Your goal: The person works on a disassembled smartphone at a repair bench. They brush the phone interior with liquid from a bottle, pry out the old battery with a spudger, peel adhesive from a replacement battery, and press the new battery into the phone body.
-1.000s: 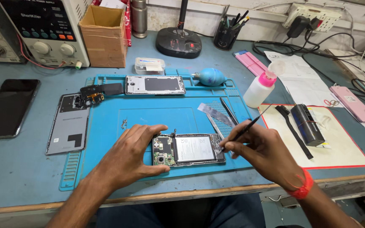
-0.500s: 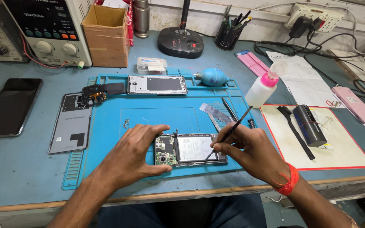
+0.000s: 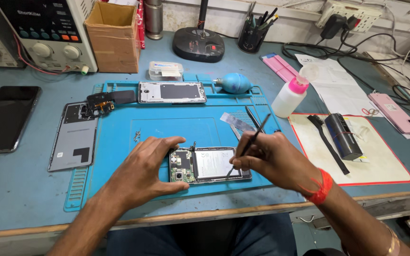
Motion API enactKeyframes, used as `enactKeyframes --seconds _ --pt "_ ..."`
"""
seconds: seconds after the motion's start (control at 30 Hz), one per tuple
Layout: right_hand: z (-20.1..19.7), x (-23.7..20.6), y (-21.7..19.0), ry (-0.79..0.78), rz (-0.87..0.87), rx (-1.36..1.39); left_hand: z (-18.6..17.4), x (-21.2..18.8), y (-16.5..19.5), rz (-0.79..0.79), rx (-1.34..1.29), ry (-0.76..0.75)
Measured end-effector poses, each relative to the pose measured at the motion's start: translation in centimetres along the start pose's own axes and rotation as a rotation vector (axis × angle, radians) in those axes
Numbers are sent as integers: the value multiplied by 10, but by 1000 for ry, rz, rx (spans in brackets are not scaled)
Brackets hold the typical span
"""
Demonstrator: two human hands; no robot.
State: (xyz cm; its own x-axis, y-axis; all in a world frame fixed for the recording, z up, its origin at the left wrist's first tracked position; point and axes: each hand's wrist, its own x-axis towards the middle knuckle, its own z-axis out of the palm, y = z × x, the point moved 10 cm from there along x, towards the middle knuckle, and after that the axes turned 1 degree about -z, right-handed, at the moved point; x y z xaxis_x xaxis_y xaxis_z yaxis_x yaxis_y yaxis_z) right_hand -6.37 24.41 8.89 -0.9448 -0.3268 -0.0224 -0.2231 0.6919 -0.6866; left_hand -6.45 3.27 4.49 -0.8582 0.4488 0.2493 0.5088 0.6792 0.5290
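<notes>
Blue mat [image 3: 119, 142]: lies on the table [image 3: 20, 199] and carries most of the work.
Phone [image 3: 209, 164]: opened, back off, flat on the mat near its front edge; green board at its left end, pale battery in the middle.
Left hand [image 3: 141, 173]: spread wide around the phone's left end, thumb along the near edge, forefinger over the far edge, touching the frame.
Right hand [image 3: 271, 159]: closed on a thin black tool [image 3: 251, 142], held like a pen.
Tool: slants up and away to the right; its tip meets the phone near the battery's right edge.
Wrist: a red thread [image 3: 320, 186] is tied around the right one.
Frame [image 3: 172, 92]: a second phone body, at the back of the mat.
Back cover [image 3: 73, 137]: grey, on the mat's left edge, a small black part [image 3: 103, 100] at its top.
Blower [image 3: 233, 83]: teal, just right of the frame.
Bottle [image 3: 289, 96]: white with pink cap, right of the mat.
White pad [image 3: 385, 161]: red-edged, right of the mat, bearing a black brush [image 3: 327, 142] and a black cylinder [image 3: 342, 136].
Dark phone [image 3: 3, 118]: face up, far left.
Pink phone [image 3: 395, 113]: far right.
Box [image 3: 112, 35]: cardboard, at the back, beside a meter [image 3: 48, 31].
</notes>
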Motion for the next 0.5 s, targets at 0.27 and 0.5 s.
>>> enactKeyframes --seconds 0.27,0.5 --pt "9 -15 -25 -30 -349 -134 -1 2 3 8 -12 5" --pt "25 -85 -11 286 -705 -184 -2 0 3 15 13 10"
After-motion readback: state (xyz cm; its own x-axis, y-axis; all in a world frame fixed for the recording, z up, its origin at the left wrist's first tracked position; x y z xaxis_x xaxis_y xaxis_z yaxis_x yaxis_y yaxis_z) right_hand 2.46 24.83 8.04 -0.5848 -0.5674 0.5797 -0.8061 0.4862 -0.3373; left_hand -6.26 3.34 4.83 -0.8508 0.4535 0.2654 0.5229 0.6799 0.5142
